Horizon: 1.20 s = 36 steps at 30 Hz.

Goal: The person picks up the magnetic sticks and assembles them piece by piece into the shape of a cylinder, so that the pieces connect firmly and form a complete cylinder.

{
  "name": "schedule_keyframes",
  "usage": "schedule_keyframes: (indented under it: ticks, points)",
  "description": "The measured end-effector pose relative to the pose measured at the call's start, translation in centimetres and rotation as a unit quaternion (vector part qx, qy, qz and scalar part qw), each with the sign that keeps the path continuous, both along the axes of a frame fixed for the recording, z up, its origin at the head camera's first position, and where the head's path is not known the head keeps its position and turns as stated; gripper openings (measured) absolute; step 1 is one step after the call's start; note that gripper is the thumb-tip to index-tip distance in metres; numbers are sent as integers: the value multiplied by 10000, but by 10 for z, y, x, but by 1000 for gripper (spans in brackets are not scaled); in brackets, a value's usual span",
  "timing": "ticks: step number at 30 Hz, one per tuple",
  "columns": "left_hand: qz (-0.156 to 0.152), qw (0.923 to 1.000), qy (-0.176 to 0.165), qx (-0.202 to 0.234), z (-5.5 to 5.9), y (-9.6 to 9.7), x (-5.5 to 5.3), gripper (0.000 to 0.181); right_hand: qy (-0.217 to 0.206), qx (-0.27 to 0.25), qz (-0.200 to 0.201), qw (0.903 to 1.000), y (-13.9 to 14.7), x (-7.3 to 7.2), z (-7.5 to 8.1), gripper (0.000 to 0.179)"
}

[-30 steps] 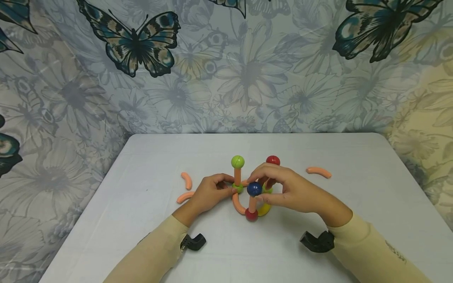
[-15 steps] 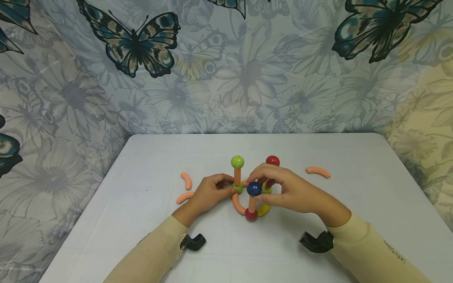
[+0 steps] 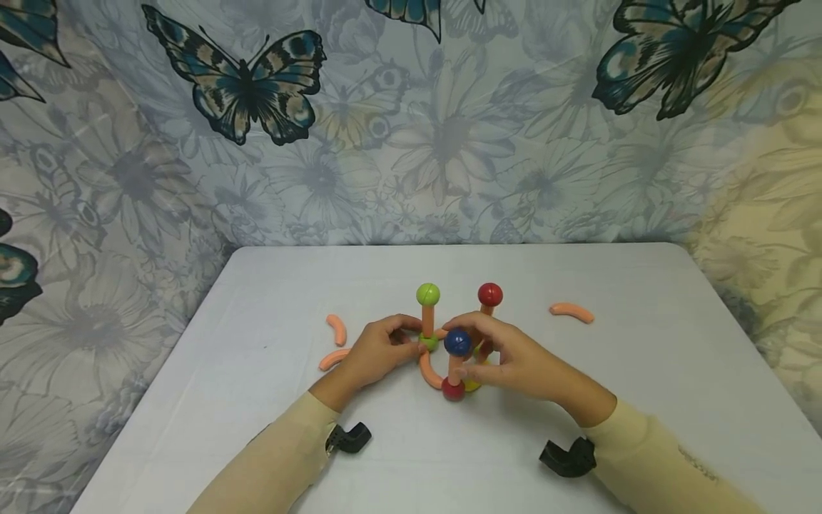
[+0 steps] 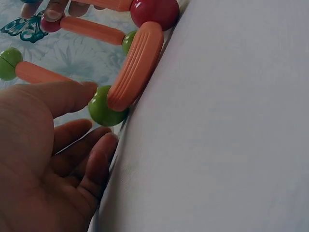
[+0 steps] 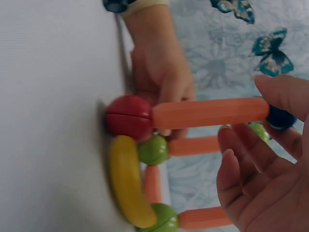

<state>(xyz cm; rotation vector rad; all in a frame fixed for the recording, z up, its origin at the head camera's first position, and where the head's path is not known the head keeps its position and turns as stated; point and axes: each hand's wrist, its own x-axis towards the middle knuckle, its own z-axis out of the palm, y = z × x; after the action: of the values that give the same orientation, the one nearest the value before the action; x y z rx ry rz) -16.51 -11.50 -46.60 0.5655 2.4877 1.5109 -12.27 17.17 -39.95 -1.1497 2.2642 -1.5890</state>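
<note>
A ball-and-stick construction stands on the table. Its lower balls are joined by curved orange sticks (image 4: pixel 136 66) and a yellow curved stick (image 5: pixel 128 181). Upright orange sticks (image 5: pixel 210 113) carry a blue ball (image 3: pixel 458 343), a light green ball (image 3: pixel 428 294) and a red ball (image 3: pixel 491 294). My left hand (image 3: pixel 388 348) pinches the lower green ball (image 4: pixel 106 107) between thumb and fingers. Around the blue ball and its stick, my right hand (image 3: pixel 523 357) is loosely spread; in the right wrist view the thumb sits apart from the stick. The lower front red ball (image 5: pixel 129 117) rests on the table.
Two loose curved orange sticks, one farther back (image 3: pixel 337 330) and one nearer (image 3: pixel 334 359), lie left of the construction. Another curved stick (image 3: pixel 571 312) lies to the right. The white table (image 3: pixel 289 285) ends at a patterned cloth backdrop (image 3: pixel 398 157).
My right hand has shifted left and slightly down around the blue ball, its thumb now lower by the stick. More of the rear red ball's upright shows. My left hand keeps its hold.
</note>
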Motion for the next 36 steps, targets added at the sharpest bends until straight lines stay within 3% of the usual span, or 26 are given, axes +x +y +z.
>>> schedule_keyframes:
  ticks: [5,10,15,21,25,29,32,36]
  points:
    - [61,9996,-48,-280,17,-10,0,48,-75,-43,-161,9998,-2,2,-18,52]
    - [276,9968,-125,-738,40,-36,3,49,-152,79,-284,9994,-5,4,-31,58]
    - [-122,9906,-308,-1328,52,-71,9,39,-168,68,-248,9995,-9,6,-41,57]
    - [-486,9803,-60,-1916,54,-99,15,35,-55,113,-379,9992,-6,11,-48,48]
    - [-444,9756,98,-2149,50,-101,15,35,-32,343,-552,9979,-2,14,-48,51]
    - [-376,9713,110,-2346,46,-95,15,18,-66,711,-688,9951,1,18,-50,43]
    - [-386,9737,152,-2240,45,-89,17,10,-86,1070,-836,9907,2,23,-52,41]
    - [-303,9837,100,-1769,43,-81,19,18,18,1489,-1005,9837,1,27,-56,39]
